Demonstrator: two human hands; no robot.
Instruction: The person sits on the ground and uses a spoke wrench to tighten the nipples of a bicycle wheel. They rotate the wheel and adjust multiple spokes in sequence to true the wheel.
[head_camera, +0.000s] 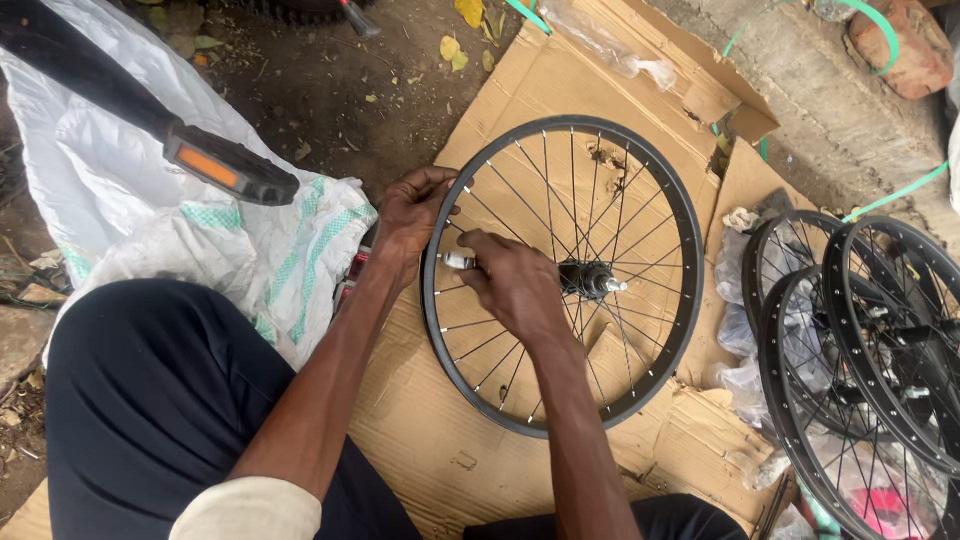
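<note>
Cardboard (560, 80), flattened and torn at several edges, covers the dirt ground and carries the work. A white woven sack (150, 200) with green checked bands lies to the left, partly under the person's dark-trousered knee. A black bicycle wheel (563, 275), with rim, silver spokes and centre hub, lies flat on the cardboard in the middle of the view. Further black wheels (860, 350) are stacked overlapping at the right edge, with clear plastic wrapping beneath them. A black pedal (232, 170) with an orange reflector projects in from the upper left on its crank arm, above the sack.

The left hand (412, 215) grips the near-left section of the rim, its fingers curled over the rim edge and pressed together. The right hand (515, 285) lies across the spokes between rim and hub, its fingers closed around a small silver tool (457, 261) whose tip meets the inner side of the rim, just beside the left hand. The hub axle (612, 286) protrudes just to the right of the right hand.
</note>
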